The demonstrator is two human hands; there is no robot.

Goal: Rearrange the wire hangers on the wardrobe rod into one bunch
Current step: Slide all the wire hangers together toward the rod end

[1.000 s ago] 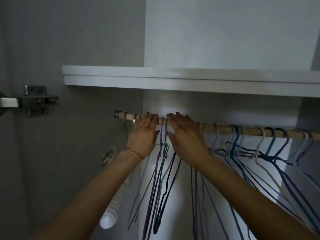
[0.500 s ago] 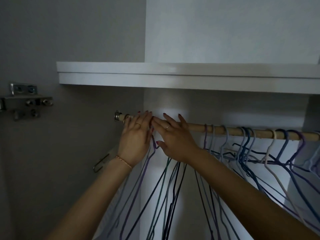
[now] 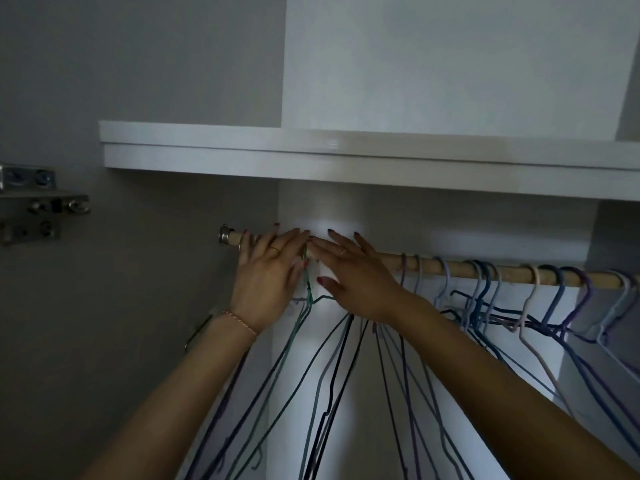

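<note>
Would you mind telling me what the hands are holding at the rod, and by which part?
Both the left hand and right hand rest flat over hanger hooks on the rod; whether either actually grips one cannot be told.

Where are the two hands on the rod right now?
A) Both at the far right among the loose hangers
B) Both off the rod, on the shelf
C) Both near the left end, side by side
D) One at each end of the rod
C: the left hand and right hand rest together on the wooden rod near its left bracket, over the gathered hangers.
</note>
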